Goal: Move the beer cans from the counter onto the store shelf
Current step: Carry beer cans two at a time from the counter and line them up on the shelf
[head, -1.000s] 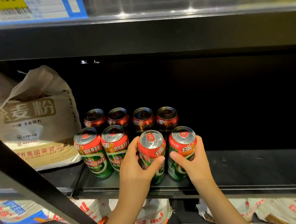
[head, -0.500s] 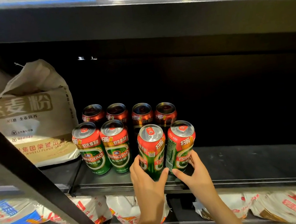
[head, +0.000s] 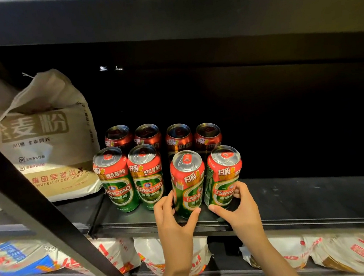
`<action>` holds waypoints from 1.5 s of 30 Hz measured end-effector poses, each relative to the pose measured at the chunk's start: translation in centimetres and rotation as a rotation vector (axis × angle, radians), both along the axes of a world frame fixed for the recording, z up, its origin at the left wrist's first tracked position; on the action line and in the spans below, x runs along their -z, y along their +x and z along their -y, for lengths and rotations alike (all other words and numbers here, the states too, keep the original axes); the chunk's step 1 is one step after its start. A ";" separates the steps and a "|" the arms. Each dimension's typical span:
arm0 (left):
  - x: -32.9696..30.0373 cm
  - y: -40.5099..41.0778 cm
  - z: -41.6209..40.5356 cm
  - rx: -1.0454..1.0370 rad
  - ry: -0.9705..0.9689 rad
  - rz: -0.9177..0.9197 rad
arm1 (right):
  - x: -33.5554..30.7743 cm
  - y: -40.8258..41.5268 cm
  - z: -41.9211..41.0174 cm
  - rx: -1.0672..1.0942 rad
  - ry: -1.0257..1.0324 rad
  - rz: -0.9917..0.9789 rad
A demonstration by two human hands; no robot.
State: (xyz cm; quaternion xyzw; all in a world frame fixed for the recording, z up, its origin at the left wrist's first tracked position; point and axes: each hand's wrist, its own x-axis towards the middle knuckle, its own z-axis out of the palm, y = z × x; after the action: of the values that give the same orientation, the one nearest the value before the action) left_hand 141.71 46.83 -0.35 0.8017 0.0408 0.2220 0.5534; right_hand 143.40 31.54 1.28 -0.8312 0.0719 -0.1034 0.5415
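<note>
- The left hand [head: 173, 217] curls its thumb and fingers round the bottom of one beer can [head: 188, 182].
- The right hand [head: 240, 206] pinches the bottom of the other beer can [head: 223, 176] the same way.
- Both cans stand on the shelf [head: 295, 195], near its front edge, side by side.
- To do this well, the person should push both cans straight back, keep them standing up, then let go gently.
- Six more cans [head: 131, 177] stand just to the left and behind, so there is little room there.
- The right side of the shelf has lots of dark open room.
- A flour bag [head: 42, 141] sits far left.
</note>
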 end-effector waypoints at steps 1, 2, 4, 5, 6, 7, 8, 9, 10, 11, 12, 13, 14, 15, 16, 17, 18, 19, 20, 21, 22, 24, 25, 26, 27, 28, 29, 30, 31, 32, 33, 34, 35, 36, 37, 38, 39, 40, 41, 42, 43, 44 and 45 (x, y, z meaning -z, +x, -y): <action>-0.1 -0.1 0.0 -0.001 0.005 -0.006 | -0.1 0.0 0.0 0.004 0.001 0.001; -0.2 -0.1 0.0 0.001 0.009 -0.012 | -0.1 0.0 -0.1 0.005 0.002 0.002; -0.2 -0.1 -0.1 0.008 -0.005 -0.032 | -0.1 0.0 -0.2 0.005 0.012 0.008; -0.3 -0.2 -0.1 0.013 -0.035 -0.048 | -0.1 0.0 -0.3 0.003 0.019 0.011; -0.4 -0.2 -0.2 0.017 -0.069 -0.062 | 0.0 0.0 -0.4 -0.001 0.022 0.013; -0.5 -0.2 -0.3 0.023 -0.097 -0.072 | 0.0 -0.1 -0.4 -0.009 0.021 0.016; -0.5 -0.2 -0.3 0.030 -0.113 -0.081 | 0.1 -0.2 -0.4 -0.019 0.020 0.019; -0.5 -0.3 -0.4 0.039 -0.118 -0.091 | 0.2 -0.3 -0.4 -0.033 0.021 0.022; -0.4 -0.3 -0.4 0.050 -0.117 -0.102 | 0.2 -0.4 -0.3 -0.050 0.030 0.022; -0.3 -0.3 -0.5 0.060 -0.113 -0.113 | 0.2 -0.4 -0.2 -0.068 0.041 0.017; -0.3 -0.3 -0.5 0.066 -0.104 -0.122 | 0.2 -0.5 -0.1 -0.085 0.053 0.011; -0.2 -0.4 -0.5 0.069 -0.086 -0.125 | 0.2 -0.5 0.0 -0.102 0.062 0.006; -0.1 -0.4 -0.5 0.069 -0.057 -0.124 | 0.2 -0.4 0.2 -0.117 0.065 0.004; -0.2 -0.5 -0.5 0.067 -0.020 -0.118 | 0.2 -0.4 0.3 -0.129 0.061 0.001; -0.1 -0.5 -0.4 0.064 0.014 -0.103 | 0.3 -0.3 0.4 -0.135 0.051 -0.003; -0.1 -0.6 -0.3 0.059 0.040 -0.086 | 0.4 -0.3 0.5 -0.135 0.043 -0.009; -0.1 -0.6 -0.3 0.053 0.057 -0.077 | 0.4 -0.3 0.5 -0.128 0.041 -0.010; -0.1 -0.5 -0.2 0.043 0.065 -0.076 | 0.5 -0.2 0.4 -0.116 0.044 -0.011; -0.2 -0.5 -0.1 0.033 0.066 -0.076 | 0.4 -0.2 0.2 -0.099 0.049 -0.012; -0.2 -0.4 -0.1 0.022 0.061 -0.075 | 0.4 -0.2 0.0 -0.079 0.052 -0.013; -0.3 -0.3 0.0 0.007 0.053 -0.073 | 0.3 -0.2 -0.1 -0.063 0.053 -0.011; -0.3 -0.2 0.3 -0.029 0.046 -0.064 | 0.4 -0.2 -0.3 -0.047 0.053 -0.004; -0.3 -0.1 0.4 -0.047 0.038 -0.062 | 0.4 -0.1 -0.3 -0.045 0.051 -0.005; -0.4 0.0 0.6 -0.065 0.022 -0.060 | 0.4 -0.1 -0.3 -0.045 0.049 -0.008; -0.4 0.0 0.8 -0.079 0.005 -0.057 | 0.4 -0.1 -0.3 -0.044 0.048 -0.011; -0.5 0.0 0.9 -0.091 -0.007 -0.050 | 0.4 -0.1 -0.3 -0.043 0.046 -0.014; -0.4 0.1 1.0 -0.101 -0.011 -0.043 | 0.4 0.0 -0.3 -0.042 0.045 -0.016; -0.4 0.1 1.0 -0.108 -0.014 -0.039 | 0.4 -0.1 -0.3 -0.041 0.043 -0.017; -0.4 0.1 1.0 -0.114 -0.023 -0.041 | 0.4 -0.1 -0.4 -0.039 0.042 -0.014; -0.5 0.1 0.9 -0.119 -0.042 -0.047 | 0.3 -0.1 -0.4 -0.035 0.041 -0.008; -0.4 0.0 0.9 -0.122 -0.063 -0.054 | 0.3 -0.2 -0.4 -0.030 0.039 -0.004; -0.4 0.0 0.9 -0.121 -0.082 -0.058 | 0.3 -0.2 -0.5 -0.026 0.038 0.002; -0.4 0.0 0.8 -0.118 -0.094 -0.057 | 0.3 -0.2 -0.5 -0.025 0.037 0.007; -0.4 -0.1 0.8 -0.114 -0.101 -0.052 | 0.3 -0.3 -0.6 -0.027 0.035 0.012; -0.4 -0.1 0.8 -0.110 -0.105 -0.044 | 0.3 -0.4 -0.6 -0.030 0.030 0.014; -0.3 -0.1 0.8 -0.109 -0.104 -0.034 | 0.4 -0.4 -0.6 -0.035 0.022 0.015; -0.2 -0.1 0.7 -0.112 -0.095 -0.020 | 0.4 -0.5 -0.5 -0.041 0.012 0.019; 0.0 0.0 0.7 -0.117 -0.082 -0.007 | 0.5 -0.5 -0.4 -0.048 0.002 0.025; 0.1 0.0 0.6 -0.124 -0.073 0.002 | 0.6 -0.6 -0.4 -0.057 -0.006 0.029; 0.1 0.1 0.6 -0.128 -0.077 0.001 | 0.7 -0.6 -0.3 -0.066 -0.010 0.031; 0.1 0.1 0.6 -0.130 -0.090 -0.004 | 0.7 -0.6 -0.2 -0.076 -0.009 0.030; 0.1 0.1 0.7 -0.131 -0.104 -0.010 | 0.7 -0.5 -0.2 -0.085 -0.004 0.030; 0.0 0.1 0.7 -0.134 -0.113 -0.011 | 0.7 -0.4 -0.3 -0.092 0.002 0.029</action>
State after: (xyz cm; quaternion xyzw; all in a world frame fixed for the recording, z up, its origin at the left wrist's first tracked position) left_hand 141.79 46.13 -0.38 0.7659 0.1098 0.2512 0.5815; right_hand 143.00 31.82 0.54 -0.8316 0.0258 -0.0905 0.5474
